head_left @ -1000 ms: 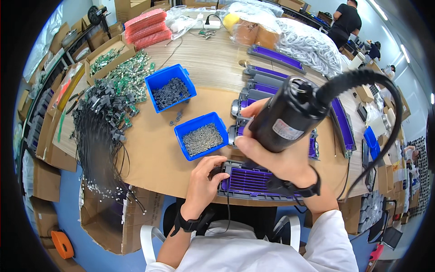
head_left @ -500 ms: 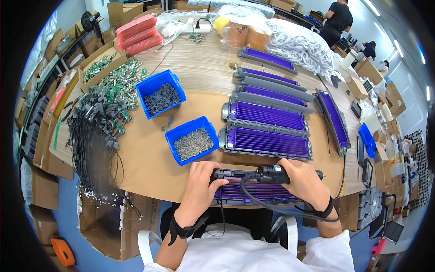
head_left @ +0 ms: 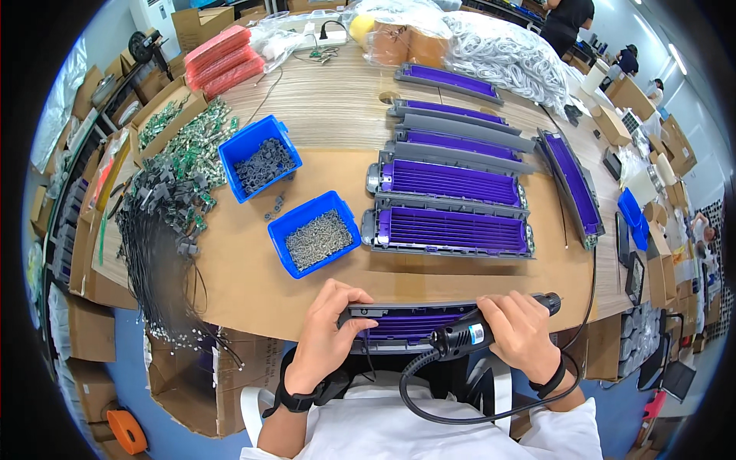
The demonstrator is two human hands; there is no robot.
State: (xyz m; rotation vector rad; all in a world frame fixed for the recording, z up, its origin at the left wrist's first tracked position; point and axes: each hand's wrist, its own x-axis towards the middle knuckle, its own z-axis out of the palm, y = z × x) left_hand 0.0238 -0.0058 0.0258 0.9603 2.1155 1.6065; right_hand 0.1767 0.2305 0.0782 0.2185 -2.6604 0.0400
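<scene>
So the black power driver (head_left: 460,337) has gone from upright over the work to lying sideways, and the grey-and-purple housing (head_left: 406,326) has come in toward the person and tipped up. It's now at the near edge of the bench (head_left: 330,77), a wider gap from the row of similar housings (head_left: 460,230) beyond it. My read: no screw's being driven right this second, the piece is just being handled.

Left hand (head_left: 330,330) has thumb and fingers pinched over the housing's left end. Right hand (head_left: 521,330) is curled around the driver at the right end; can't tell if those fingers also grip the housing.

Material-wise, the housing looks like matte grey plastic, long and shallow, with thin purple slats inside. The driver's a smooth cylinder with a thick rubbery-looking cable (head_left: 445,419) looping near. Left of the row, the nearer blue bin (head_left: 280,249) holds shiny metal screws (head_left: 318,241), and the farther blue bin (head_left: 234,165) dull grey ring-like bits (head_left: 263,165).
</scene>
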